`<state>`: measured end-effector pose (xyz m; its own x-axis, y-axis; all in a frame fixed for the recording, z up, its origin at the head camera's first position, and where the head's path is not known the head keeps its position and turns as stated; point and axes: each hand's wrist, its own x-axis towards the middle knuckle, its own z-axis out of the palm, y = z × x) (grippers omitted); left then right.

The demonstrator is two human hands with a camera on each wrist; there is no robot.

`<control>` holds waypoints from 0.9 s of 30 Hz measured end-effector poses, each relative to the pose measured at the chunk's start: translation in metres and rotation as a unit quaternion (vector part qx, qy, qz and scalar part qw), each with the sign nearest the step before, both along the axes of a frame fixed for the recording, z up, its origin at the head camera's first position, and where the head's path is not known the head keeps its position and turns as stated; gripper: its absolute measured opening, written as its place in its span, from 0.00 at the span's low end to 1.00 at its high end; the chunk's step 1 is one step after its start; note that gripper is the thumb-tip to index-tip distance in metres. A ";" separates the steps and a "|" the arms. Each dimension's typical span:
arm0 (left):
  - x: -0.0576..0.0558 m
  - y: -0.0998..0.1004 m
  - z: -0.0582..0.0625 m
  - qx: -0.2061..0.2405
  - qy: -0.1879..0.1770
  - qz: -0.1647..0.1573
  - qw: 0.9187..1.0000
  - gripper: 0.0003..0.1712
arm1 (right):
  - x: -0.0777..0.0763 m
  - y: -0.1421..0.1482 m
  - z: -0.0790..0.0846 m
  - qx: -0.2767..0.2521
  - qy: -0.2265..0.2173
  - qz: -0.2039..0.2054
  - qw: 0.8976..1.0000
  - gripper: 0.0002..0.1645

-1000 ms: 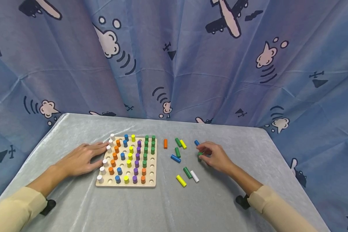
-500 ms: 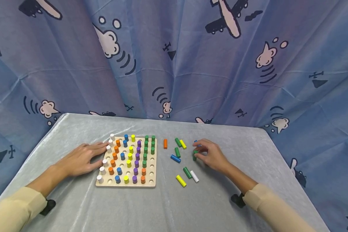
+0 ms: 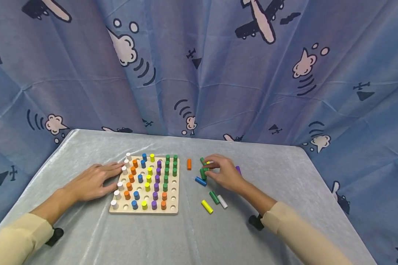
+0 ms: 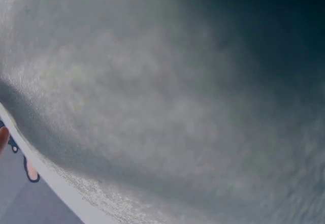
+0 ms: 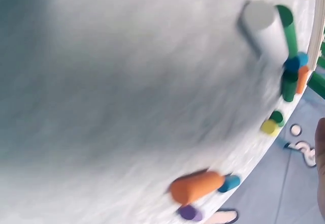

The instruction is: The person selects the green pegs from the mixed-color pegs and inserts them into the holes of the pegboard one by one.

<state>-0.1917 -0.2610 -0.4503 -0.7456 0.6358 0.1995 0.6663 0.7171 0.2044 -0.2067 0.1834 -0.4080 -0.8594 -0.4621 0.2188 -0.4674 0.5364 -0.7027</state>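
My left hand (image 3: 92, 181) lies flat with straight fingers, its fingertips at the left edge of the wooden pegboard (image 3: 172, 211), beside the white pegs (image 3: 120, 185). The board carries upright pegs in white, orange, blue, yellow, purple and green. To the right of it, my right hand (image 3: 226, 173) pinches a green peg (image 5: 316, 83) between thumb and fingers. In the head view that peg overlaps another green peg (image 3: 202, 174) lying on the cloth. A yellow peg behind the fingers is mostly hidden. Only a sliver of fingertip (image 4: 3, 137) shows in the left wrist view.
Loose pegs lie right of the board: an orange peg (image 3: 189, 164), a blue peg (image 3: 201, 181), a green peg (image 3: 214, 197), a white peg (image 3: 222, 201) and a yellow peg (image 3: 207, 207). A purple peg (image 3: 238, 169) lies behind the right hand. A patterned curtain (image 3: 199, 73) hangs behind the table.
My right hand has moved left toward the board with the green peg pinched in it. A purple peg now shows behind it; the left hand stays put.
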 end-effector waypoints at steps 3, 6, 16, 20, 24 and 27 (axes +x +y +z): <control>0.000 0.000 0.000 0.000 0.000 0.000 1.000 0.32 | 0.000 -0.014 0.001 -0.006 -0.005 0.006 1.000 0.23; 0.000 0.000 0.000 0.002 0.002 -0.002 1.000 0.32 | 0.001 -0.026 0.002 -0.009 -0.007 0.011 1.000 0.24; -0.002 -0.001 0.002 0.005 0.006 -0.005 1.000 0.32 | 0.002 -0.058 0.000 -0.034 -0.006 0.029 0.999 0.23; -0.002 -0.002 0.003 0.003 0.003 -0.004 1.000 0.31 | 0.003 -0.067 -0.001 -0.033 -0.011 0.045 0.998 0.22; -0.001 -0.002 0.003 0.000 -0.002 0.000 1.000 0.31 | 0.004 -0.074 -0.001 -0.028 -0.010 0.059 0.998 0.20; -0.001 -0.003 0.002 -0.001 -0.004 0.000 1.000 0.31 | 0.004 -0.078 -0.002 -0.028 -0.010 0.062 0.998 0.20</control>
